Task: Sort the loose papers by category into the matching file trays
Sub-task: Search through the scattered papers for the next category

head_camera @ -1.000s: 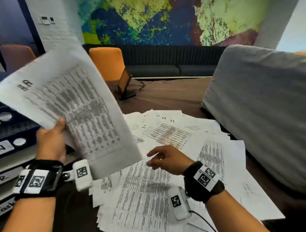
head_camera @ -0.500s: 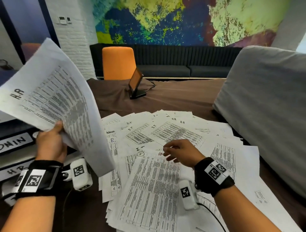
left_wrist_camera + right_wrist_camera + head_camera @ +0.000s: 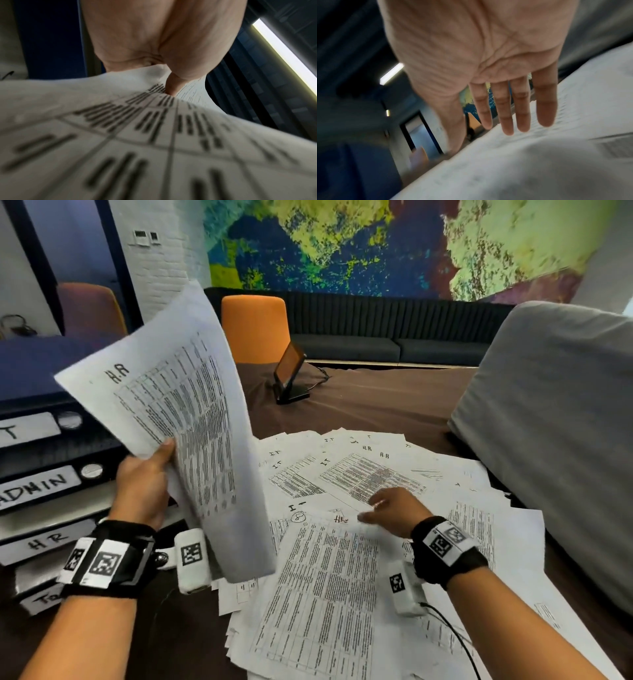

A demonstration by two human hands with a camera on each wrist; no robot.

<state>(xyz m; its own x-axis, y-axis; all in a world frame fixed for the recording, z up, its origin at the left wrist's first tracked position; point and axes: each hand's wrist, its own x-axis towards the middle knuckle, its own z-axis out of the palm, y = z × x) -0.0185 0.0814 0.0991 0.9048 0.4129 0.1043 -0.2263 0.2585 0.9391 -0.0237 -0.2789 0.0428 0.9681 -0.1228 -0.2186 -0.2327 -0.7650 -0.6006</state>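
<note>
My left hand (image 3: 145,484) grips a printed sheet marked "H.R" (image 3: 178,412), held up and tilted over the table's left side; the left wrist view shows my thumb (image 3: 171,88) pinching that sheet (image 3: 120,135). A spread of loose papers (image 3: 342,577) marked IT, H.R and Admin covers the brown table (image 3: 376,409). My right hand (image 3: 387,510) hovers flat above the spread near a sheet labelled "HR" in red; its fingers (image 3: 505,108) are straight and hold nothing. Stacked dark file trays (image 3: 51,474) at the left carry labels reading T, ADMIN, HR.
A big grey cushion (image 3: 555,440) stands along the right edge of the papers. A small tilted screen on a stand (image 3: 291,378) sits further back on the table, with an orange chair (image 3: 255,328) behind it. A cable (image 3: 452,631) trails from my right wrist.
The held H.R sheet has swung from the far left toward the middle and stands more upright. My right hand has slid forward and right over the spread, its fingers straightening.
</note>
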